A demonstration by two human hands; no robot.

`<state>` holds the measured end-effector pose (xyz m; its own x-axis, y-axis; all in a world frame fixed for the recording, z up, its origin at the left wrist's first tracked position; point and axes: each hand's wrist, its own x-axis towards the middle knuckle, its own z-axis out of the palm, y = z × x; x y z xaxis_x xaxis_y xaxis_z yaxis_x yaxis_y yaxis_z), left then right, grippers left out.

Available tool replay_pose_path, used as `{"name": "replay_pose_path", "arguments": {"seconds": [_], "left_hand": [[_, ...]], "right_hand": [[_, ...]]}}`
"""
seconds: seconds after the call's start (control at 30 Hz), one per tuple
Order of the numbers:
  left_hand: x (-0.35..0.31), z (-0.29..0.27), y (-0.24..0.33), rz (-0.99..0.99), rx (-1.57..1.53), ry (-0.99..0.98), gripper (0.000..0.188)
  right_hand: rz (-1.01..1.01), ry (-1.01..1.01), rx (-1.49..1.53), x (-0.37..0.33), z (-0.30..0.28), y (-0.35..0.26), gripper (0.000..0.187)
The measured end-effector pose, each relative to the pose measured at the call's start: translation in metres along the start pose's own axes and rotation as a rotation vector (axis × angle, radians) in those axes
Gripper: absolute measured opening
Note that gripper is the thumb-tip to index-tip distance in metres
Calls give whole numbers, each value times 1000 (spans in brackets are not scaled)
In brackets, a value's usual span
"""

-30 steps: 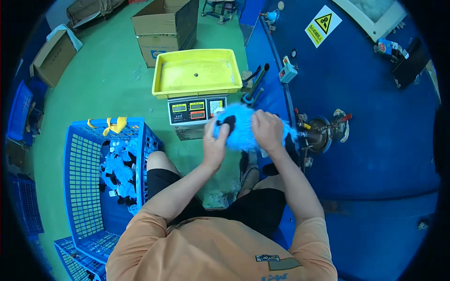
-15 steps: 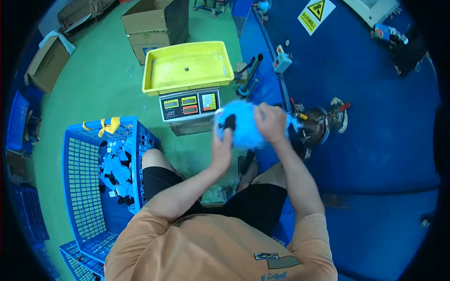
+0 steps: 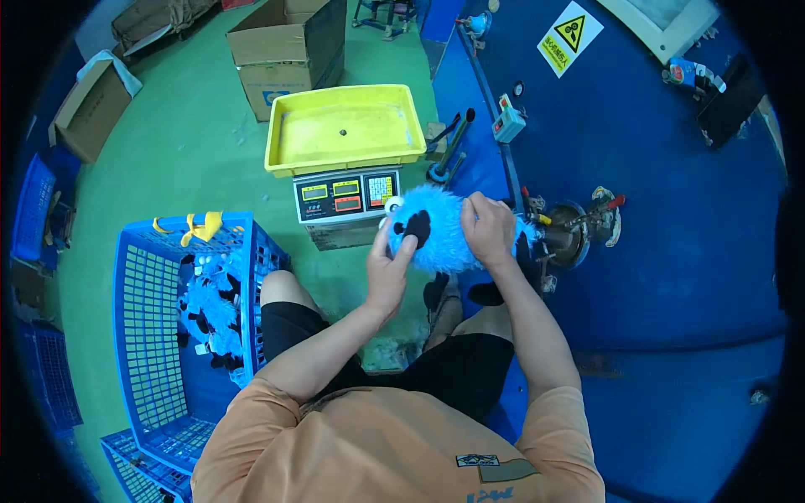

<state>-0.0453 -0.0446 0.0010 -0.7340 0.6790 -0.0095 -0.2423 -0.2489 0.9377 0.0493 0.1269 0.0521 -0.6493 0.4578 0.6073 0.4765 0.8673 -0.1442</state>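
Observation:
Both hands are on a blue furry plush toy [image 3: 443, 228] with white bulging eyes and a black mouth patch. My left hand [image 3: 389, 272] grips the toy's head end, its thumb by the black patch. Wrapped over the top of the toy's body is my right hand [image 3: 489, 228], fingers closed into the fur. The toy's far end, with black feet, lies against a round metal nozzle [image 3: 563, 235] on the blue machine [image 3: 654, 277]; whether the nozzle goes inside the toy is hidden.
At my left, a blue plastic basket [image 3: 151, 335] holds several limp blue plush skins [image 3: 210, 306]. Ahead stands a weighing scale [image 3: 348, 197] with a yellow tray [image 3: 289, 151] on top. Farther off is an open cardboard box [image 3: 272, 54]. A small switch box [image 3: 508, 126] sits on the machine's edge.
The toy has turned so that its eyes and black mouth patch show. My left hand has shifted slightly left and down; my right hand stays on the body.

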Motion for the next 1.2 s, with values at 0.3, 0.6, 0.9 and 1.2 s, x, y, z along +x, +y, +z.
{"name": "replay_pose_path", "arguments": {"seconds": [0.3, 0.6, 0.9, 1.2], "left_hand": [[-19, 25, -1, -301, -182, 137, 49], [0, 20, -4, -258, -10, 50, 46], [10, 17, -13, -125, 33, 70, 41], [5, 6, -6, -63, -86, 25, 36]], "right_hand": [[-79, -37, 46, -6, -8, 24, 19], [46, -1, 9, -4, -13, 31, 20], [5, 52, 9, -4, -4, 38, 21], [-83, 39, -67, -2, -5, 30, 21]]}}
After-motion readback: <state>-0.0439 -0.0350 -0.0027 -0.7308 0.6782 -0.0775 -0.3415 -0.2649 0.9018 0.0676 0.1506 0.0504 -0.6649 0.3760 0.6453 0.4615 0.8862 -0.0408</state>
